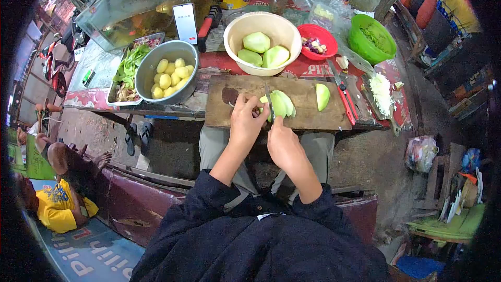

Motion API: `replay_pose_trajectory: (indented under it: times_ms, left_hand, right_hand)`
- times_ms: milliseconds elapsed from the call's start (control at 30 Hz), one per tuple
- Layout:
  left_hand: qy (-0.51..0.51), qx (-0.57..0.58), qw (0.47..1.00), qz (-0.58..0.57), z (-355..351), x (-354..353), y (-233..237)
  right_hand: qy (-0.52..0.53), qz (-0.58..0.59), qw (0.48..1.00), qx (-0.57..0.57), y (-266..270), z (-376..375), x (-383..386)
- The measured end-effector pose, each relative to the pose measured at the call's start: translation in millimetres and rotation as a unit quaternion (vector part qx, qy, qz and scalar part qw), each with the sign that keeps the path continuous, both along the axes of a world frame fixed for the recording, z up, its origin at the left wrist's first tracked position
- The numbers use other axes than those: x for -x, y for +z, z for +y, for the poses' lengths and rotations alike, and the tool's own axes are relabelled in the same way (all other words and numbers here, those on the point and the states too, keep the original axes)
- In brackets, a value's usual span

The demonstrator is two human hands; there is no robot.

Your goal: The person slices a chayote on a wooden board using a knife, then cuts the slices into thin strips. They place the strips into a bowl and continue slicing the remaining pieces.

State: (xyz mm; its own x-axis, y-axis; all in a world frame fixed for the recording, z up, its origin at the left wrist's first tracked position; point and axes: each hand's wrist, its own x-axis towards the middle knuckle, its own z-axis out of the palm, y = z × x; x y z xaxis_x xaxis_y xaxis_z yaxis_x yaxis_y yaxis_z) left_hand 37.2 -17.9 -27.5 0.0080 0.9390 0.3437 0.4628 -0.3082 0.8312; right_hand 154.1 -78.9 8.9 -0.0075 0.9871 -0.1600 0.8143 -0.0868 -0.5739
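My right hand (pixel 286 143) is closed around the handle of a knife (pixel 268 94), whose blade points away from me over the wooden cutting board (pixel 224 117). Left of the blade, my left hand (pixel 246 117) has its fingers bent against a pale green piece of chayote (pixel 263 99), mostly hidden by them. Cut chayote slices (pixel 283 104) lean together just right of the knife. Farther right on the board lies a chayote wedge (pixel 322 97). Behind the board, a cream bowl (pixel 229 47) holds peeled chayotes (pixel 257 42).
A grey pot (pixel 141 75) of peeled potatoes stands left, beside a tray of greens (pixel 133 65). To the right are a red bowl (pixel 333 47), a green basket (pixel 389 55), red-handled scissors (pixel 345 99) and a board of shredded white vegetable (pixel 381 94). A phone (pixel 185 22) stands upright behind.
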Motion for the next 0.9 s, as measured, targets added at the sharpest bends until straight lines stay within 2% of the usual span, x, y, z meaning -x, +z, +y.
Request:
replay_pose_trajectory:
  times_ms: [233,367,433,600,900]
  left_hand:
    - [0.011,-0.019,1.0,0.013,-1,-2,3]
    - [0.008,-0.012,1.0,-0.011,-1,-1,2]
    - [0.007,-0.01,1.0,-0.011,1,0,1]
    - [0.003,0.01,1.0,-0.009,2,1,-3]
    - [0.004,0.002,1.0,-0.02,1,0,-3]
  right_hand:
    - [0.006,-0.008,0.999,0.037,-4,9,3]
    - [0.005,-0.012,0.999,0.041,12,-23,0]
    - [0.001,-0.016,0.996,0.084,16,-36,-5]
    - [-0.008,-0.017,0.999,0.033,33,-44,-18]
    - [-0.002,0.002,1.0,0.01,36,-42,-10]
